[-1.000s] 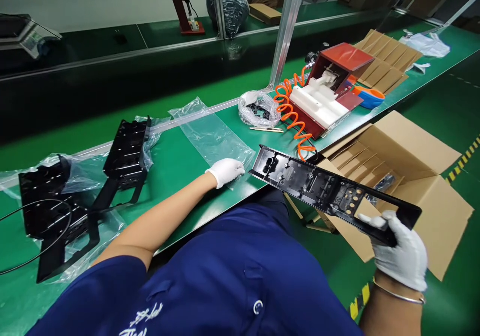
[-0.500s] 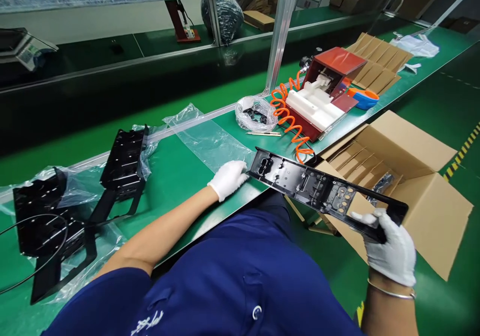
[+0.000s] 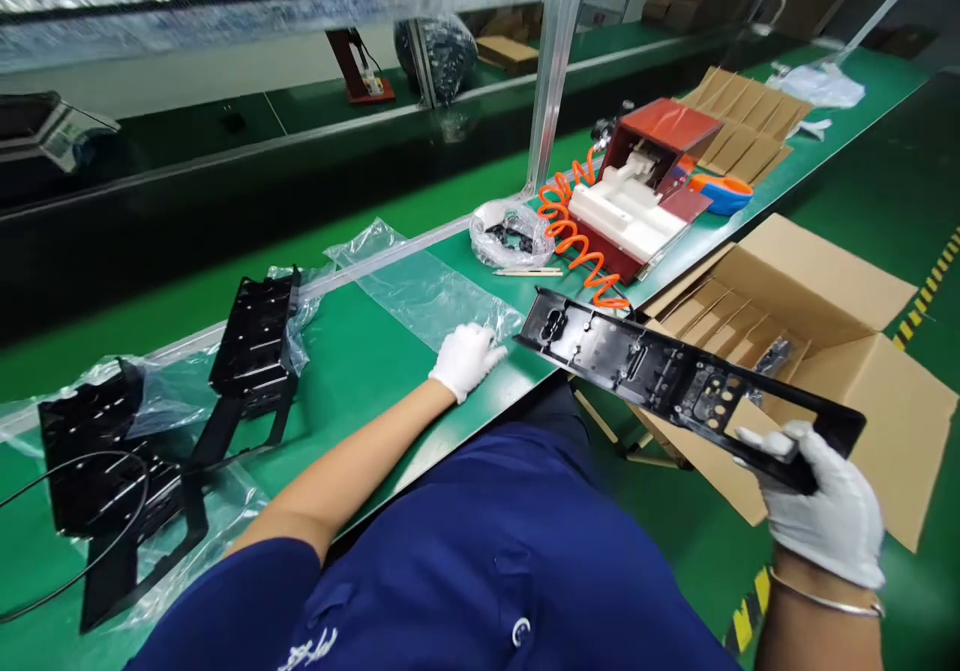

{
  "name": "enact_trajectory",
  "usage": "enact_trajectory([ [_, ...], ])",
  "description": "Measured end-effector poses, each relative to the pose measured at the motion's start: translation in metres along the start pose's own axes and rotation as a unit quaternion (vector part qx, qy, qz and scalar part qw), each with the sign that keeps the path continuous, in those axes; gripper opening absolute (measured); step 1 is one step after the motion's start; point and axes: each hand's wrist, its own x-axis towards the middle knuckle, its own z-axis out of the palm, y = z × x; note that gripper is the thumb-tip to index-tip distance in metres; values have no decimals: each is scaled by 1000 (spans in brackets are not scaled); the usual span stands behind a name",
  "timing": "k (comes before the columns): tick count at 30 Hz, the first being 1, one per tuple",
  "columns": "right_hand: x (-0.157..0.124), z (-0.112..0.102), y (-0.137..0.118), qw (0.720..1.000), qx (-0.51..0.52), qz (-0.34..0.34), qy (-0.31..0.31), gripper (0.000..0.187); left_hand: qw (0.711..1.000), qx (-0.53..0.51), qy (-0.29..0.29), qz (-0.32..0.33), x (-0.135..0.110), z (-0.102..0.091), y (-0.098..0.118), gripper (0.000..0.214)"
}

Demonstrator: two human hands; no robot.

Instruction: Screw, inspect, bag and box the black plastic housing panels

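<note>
In my gloved right hand [image 3: 825, 496] is the wide-framed end of a long black plastic housing [image 3: 645, 366]. The thumb lies over its rim, and its ribbed inner side with several round holes faces up. The far end of the housing reaches over the bench edge, a little right of my left hand [image 3: 466, 359]. That gloved hand lies on the green bench with fingers partly stretched, beside the near end of a flat clear plastic bag [image 3: 427, 291]. Whether the fingertips touch the bag, I cannot tell.
Two black plastic frames [image 3: 255, 336] lie on plastic film at left, with a thin cable [image 3: 142, 491] nearby. A red fixture [image 3: 667, 126] with an orange coiled hose [image 3: 577, 241] stands beyond a bag of small black parts [image 3: 514, 236]. An open carton [image 3: 832, 291] sits at right.
My right hand has moved right and slightly down in view with the housing, whose far end is now farther from my left hand. My left hand has shifted slightly right.
</note>
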Motion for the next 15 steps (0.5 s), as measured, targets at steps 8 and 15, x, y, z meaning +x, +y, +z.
enact_trajectory([
  [8, 5, 5, 0, 1000, 17, 23, 4, 16, 992, -83, -97, -11, 28, -22, -27, 32],
  [15, 7, 23, 0, 1000, 17, 23, 0, 13, 987, -114, -109, -29, 29, -25, -21, 23],
])
